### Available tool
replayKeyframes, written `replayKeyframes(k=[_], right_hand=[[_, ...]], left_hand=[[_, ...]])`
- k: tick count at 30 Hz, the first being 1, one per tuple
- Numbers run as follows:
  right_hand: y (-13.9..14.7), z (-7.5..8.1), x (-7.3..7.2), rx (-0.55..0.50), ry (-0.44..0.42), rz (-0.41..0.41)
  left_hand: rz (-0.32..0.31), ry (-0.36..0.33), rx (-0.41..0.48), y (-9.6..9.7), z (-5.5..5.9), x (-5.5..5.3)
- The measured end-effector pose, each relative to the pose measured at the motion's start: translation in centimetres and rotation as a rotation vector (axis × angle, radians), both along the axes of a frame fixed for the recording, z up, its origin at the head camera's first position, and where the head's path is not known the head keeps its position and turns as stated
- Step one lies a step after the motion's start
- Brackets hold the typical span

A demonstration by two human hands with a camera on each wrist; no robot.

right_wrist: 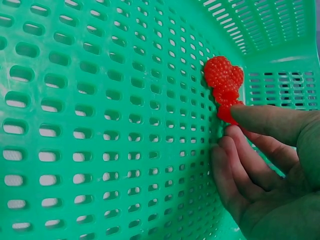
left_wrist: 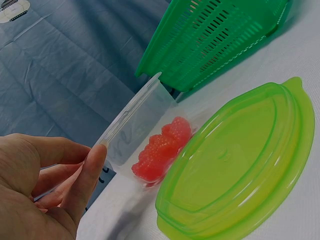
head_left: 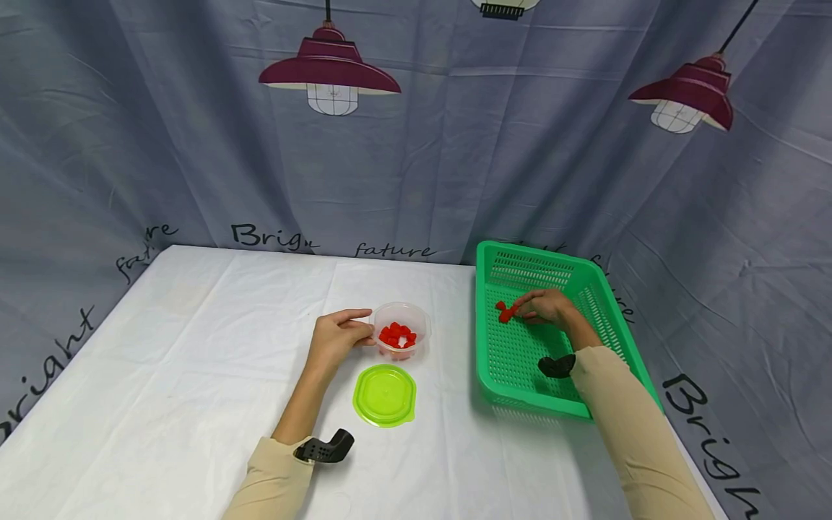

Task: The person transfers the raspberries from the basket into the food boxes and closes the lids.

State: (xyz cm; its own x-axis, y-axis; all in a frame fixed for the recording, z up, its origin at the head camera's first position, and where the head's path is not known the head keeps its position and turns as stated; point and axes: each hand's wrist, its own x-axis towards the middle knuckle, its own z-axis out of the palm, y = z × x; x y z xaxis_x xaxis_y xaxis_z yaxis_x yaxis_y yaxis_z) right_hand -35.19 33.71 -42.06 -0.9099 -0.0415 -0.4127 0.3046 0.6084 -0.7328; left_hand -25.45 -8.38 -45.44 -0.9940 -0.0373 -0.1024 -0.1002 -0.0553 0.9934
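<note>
My left hand (head_left: pixel 338 335) pinches the rim of a clear round plastic container (head_left: pixel 424 326) between thumb and fingers. Several red raspberries (left_wrist: pixel 159 154) lie in the bottom of it. Directly in front of the container, a lime-green lid (head_left: pixel 385 396) rests flat on the table. Over on the right, my right hand (head_left: pixel 547 306) reaches down into a green plastic basket (head_left: pixel 520 399). Its thumb and fingertips pinch a raspberry (right_wrist: pixel 227 114), seen best in the right wrist view. A few more raspberries (right_wrist: pixel 218 73) lie right beside it on the basket floor.
A white cloth (head_left: pixel 214 347) covers the table. Grey curtains (head_left: pixel 429 166) with printed lamps and lettering hang behind and at the sides. The basket has raised, slotted walls and stands near the table's right edge. Each wrist carries a black device (head_left: pixel 325 448).
</note>
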Motion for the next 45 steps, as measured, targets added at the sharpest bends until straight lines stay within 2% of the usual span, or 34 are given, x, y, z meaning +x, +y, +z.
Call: replayKeyframes(k=[27, 36, 45], right_hand=[[-0.2, 0.3, 0.2, 0.02, -0.017, 0.031], [0.5, 0.2, 0.0, 0.01, -0.006, 0.036], [0.2, 1.2, 0.3, -0.008, -0.025, 0.036]], left_hand=[[0.005, 0.007, 0.027, -0.1, -0.3, 0.1], [0.002, -0.004, 0.035, 0.0, 0.0, 0.0], [-0.014, -0.01, 0.011, -0.1, -0.1, -0.3]])
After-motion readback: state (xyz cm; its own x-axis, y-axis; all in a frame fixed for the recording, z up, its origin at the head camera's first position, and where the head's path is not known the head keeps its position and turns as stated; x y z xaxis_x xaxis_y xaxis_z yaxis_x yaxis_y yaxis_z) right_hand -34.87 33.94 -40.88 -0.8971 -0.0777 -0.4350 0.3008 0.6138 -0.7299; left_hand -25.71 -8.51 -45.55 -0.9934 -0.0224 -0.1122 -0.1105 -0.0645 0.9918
